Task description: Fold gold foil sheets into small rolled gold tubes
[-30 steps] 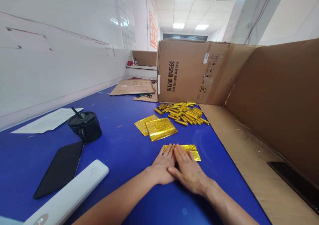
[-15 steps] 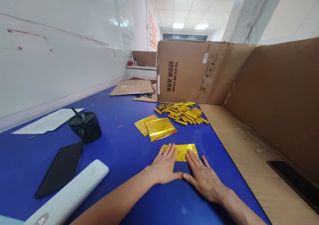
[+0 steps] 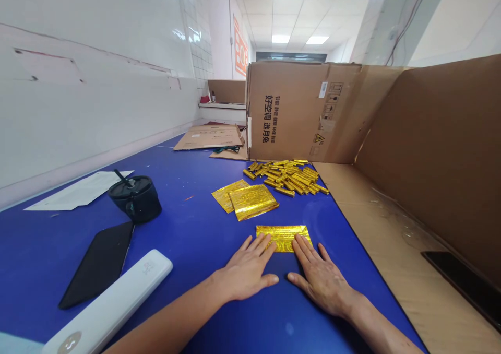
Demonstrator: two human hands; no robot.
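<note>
A gold foil sheet (image 3: 282, 237) lies flat on the blue table (image 3: 195, 312), its near corners partly covered by my fingers. My left hand (image 3: 249, 268) is open, palm down, with its fingertips at the sheet's left end. At the right end, my right hand (image 3: 321, 278) rests open, its outstretched fingers over the foil. Just beyond are two overlapping gold stacks or sheets, the front one (image 3: 253, 201) over the back one (image 3: 225, 193). Farther off sits a heap of small rolled gold foil tubes (image 3: 291, 179).
On the left are a black mug (image 3: 135, 200), a white paper (image 3: 78, 192), a black flat slab like a phone or tablet (image 3: 97, 265) and a long white device (image 3: 117, 299). Large cardboard panels (image 3: 297, 114) stand at the back and right. Flat cardboard (image 3: 209, 137) lies at the back left.
My left hand has slid left and toward me, uncovering more of the foil sheet, and its thumb has parted from the right thumb. My right hand has barely moved.
</note>
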